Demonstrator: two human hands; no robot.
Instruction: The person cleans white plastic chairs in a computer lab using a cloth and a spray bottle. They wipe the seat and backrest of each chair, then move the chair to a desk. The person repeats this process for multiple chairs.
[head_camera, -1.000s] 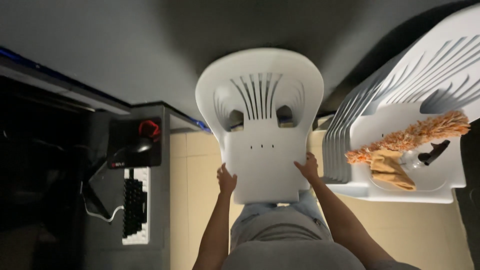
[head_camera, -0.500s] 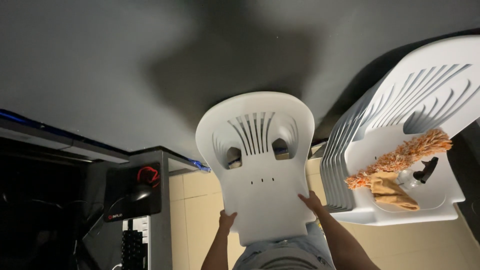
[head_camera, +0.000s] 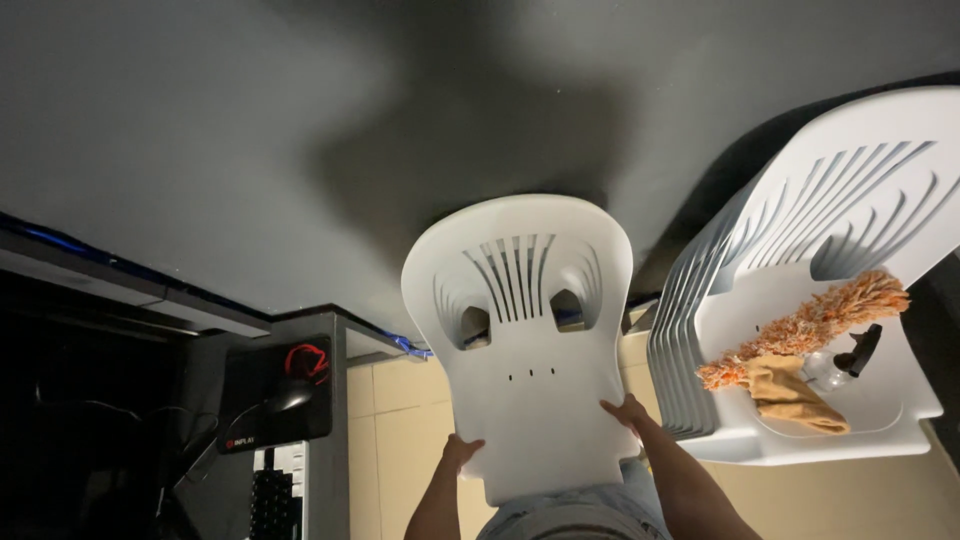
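1 white plastic chair (head_camera: 525, 340) is held up at the centre of the view, and 1 stack of matching white chairs (head_camera: 800, 300) stands at 3 o'clock from it; the edges in the stack are too close to count. 2 hands grip the held chair: the left hand (head_camera: 460, 452) at its 7 o'clock edge and the right hand (head_camera: 627, 412) at its 5 o'clock edge, fingers wrapped onto the seat rim on each side. On the seat of the stack lie 1 orange fluffy duster (head_camera: 810, 325), 1 tan cloth (head_camera: 785, 395) just under it, and 1 clear spray bottle (head_camera: 845, 362) with a black trigger, touching the cloth.

At 8 o'clock a table (head_camera: 325, 440) carries 1 black mouse pad (head_camera: 270, 395) with 1 dark mouse (head_camera: 285, 398) on it, and 1 keyboard (head_camera: 272, 495) below.

Against the earlier frames the chair has risen: its backrest now sits higher against the grey wall, the hands have dropped to the bottom edge of the view, and less of the forearms shows. The stack has shifted right and partly out of view.

The chair's long axis runs from 6 to 12 o'clock, rounded slatted backrest at 12, seat edge at 6, the slatted face turned toward the camera.
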